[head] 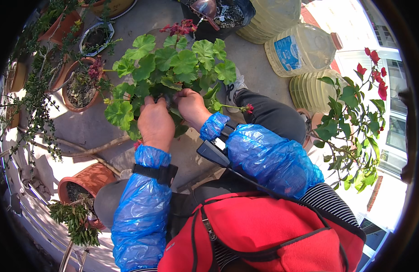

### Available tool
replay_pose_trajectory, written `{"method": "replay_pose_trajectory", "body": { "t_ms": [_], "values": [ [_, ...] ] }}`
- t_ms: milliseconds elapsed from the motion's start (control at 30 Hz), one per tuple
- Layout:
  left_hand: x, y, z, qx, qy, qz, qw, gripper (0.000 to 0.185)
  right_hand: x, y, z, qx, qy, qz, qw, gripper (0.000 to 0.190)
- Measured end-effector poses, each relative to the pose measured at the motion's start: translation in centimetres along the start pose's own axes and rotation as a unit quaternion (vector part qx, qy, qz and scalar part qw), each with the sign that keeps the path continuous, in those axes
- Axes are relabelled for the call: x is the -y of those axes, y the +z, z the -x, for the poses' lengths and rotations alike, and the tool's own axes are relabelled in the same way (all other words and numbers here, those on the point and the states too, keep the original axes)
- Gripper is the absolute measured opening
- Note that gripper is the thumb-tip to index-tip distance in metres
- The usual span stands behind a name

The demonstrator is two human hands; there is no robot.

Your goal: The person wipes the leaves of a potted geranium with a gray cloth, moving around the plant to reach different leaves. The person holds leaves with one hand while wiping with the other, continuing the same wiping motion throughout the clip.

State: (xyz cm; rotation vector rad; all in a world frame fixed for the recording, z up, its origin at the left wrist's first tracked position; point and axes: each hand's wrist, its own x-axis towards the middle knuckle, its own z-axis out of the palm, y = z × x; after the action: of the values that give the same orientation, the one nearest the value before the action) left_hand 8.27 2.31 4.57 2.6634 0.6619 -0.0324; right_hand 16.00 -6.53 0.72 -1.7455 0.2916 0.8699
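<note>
A geranium with broad green leaves and clusters of dark pink flowers stands before me. My left hand reaches into its foliage from the near side, knuckles up and fingers bent. Close on its right, my right hand is also in among the leaves, with thumb and fingers drawn together. A small greyish, shiny bit shows between the two hands; what it is I cannot make out. Leaves and the hands themselves hide the fingertips, so a grip on anything is unclear. Blue plastic sleeve covers wrap both forearms.
Large water jugs lie and stand at the upper right. A black pot of soil holds a scoop. Terracotta pots line the left; another lies tipped. Wooden poles cross the floor. A bougainvillea rises at right.
</note>
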Motion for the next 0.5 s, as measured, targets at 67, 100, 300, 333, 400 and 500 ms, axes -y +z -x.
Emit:
{"method": "replay_pose_trajectory", "body": {
  "t_ms": [67, 100, 300, 333, 400, 500],
  "values": [
    [0.01, -0.13, 0.06, -0.023, -0.013, 0.012, 1.0, 0.031, -0.19, 0.06, -0.13, -0.006, 0.013, -0.004, 1.0, 0.013],
    [0.0, -0.15, 0.1, -0.042, -0.019, 0.025, 0.999, 0.031, -0.25, 0.06, -0.13, 0.0, 0.003, -0.002, 1.0, 0.014],
    [-0.19, 0.32, -0.22, -0.027, -0.014, 0.066, 0.997, 0.033, -0.26, -0.48, -0.15, 0.006, 0.026, 0.02, 0.999, 0.017],
    [-0.21, 0.41, -0.3, -0.004, -0.01, 0.07, 0.997, 0.034, -0.27, -0.45, -0.27, 0.005, 0.018, 0.025, 0.999, 0.017],
    [-0.19, 0.51, -0.33, 0.011, -0.002, 0.055, 0.998, 0.035, -0.45, -0.33, -0.5, 0.005, 0.009, 0.009, 1.0, 0.016],
    [-0.06, 0.3, -0.17, 0.022, 0.014, 0.039, 0.999, 0.032, -0.77, -0.18, -0.67, 0.008, 0.006, -0.041, 0.999, 0.014]
  ]
}}
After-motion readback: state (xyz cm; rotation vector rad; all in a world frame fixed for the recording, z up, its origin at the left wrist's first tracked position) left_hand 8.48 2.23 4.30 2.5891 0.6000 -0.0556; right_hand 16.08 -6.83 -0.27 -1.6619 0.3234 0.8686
